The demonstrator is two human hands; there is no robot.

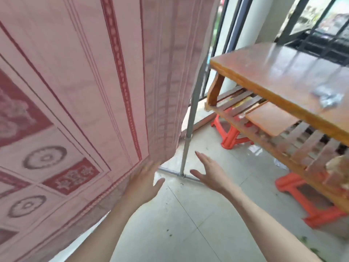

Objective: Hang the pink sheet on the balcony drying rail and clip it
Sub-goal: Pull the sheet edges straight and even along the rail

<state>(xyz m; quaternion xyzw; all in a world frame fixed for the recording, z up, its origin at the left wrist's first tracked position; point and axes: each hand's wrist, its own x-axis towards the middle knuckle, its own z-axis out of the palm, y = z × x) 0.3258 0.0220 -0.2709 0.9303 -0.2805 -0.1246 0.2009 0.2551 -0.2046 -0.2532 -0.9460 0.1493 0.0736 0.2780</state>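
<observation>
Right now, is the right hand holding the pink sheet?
No. The right hand is open with fingers spread, in the air clear of the pink sheet; only the left hand touches its lower edge.

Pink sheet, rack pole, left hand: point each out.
pink sheet (94, 82): head view, middle of the hanging patterned cloth.
rack pole (188, 129): head view, grey upright beside the sheet's edge.
left hand (145, 178): head view, back of the hand at the sheet's lower corner.
</observation>
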